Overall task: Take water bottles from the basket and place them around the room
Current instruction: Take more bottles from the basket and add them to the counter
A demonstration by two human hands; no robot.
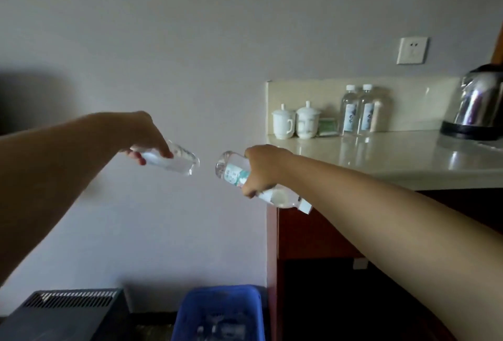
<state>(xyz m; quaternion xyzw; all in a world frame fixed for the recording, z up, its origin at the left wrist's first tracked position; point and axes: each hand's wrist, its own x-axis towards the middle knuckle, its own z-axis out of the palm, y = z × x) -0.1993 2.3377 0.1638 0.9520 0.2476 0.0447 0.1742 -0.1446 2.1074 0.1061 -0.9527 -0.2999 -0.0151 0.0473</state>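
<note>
While my left hand [144, 136] grips one water bottle [178, 162] and my right hand [262, 170] grips a second bottle [232, 171], both tilted in mid-air above the blue basket [217, 290], I should turn each upright before setting it on the right-hand counter [394, 155], clear of the cups [307, 122].

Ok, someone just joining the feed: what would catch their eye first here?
Two outstretched hands mid-frame, each gripping a water bottle held sideways: the left hand holds a clear bottle, the right hand a labelled bottle. Below them a blue basket sits at the bottom edge; right, two more bottles stand on the pale counter, a steel kettle further right.
</note>
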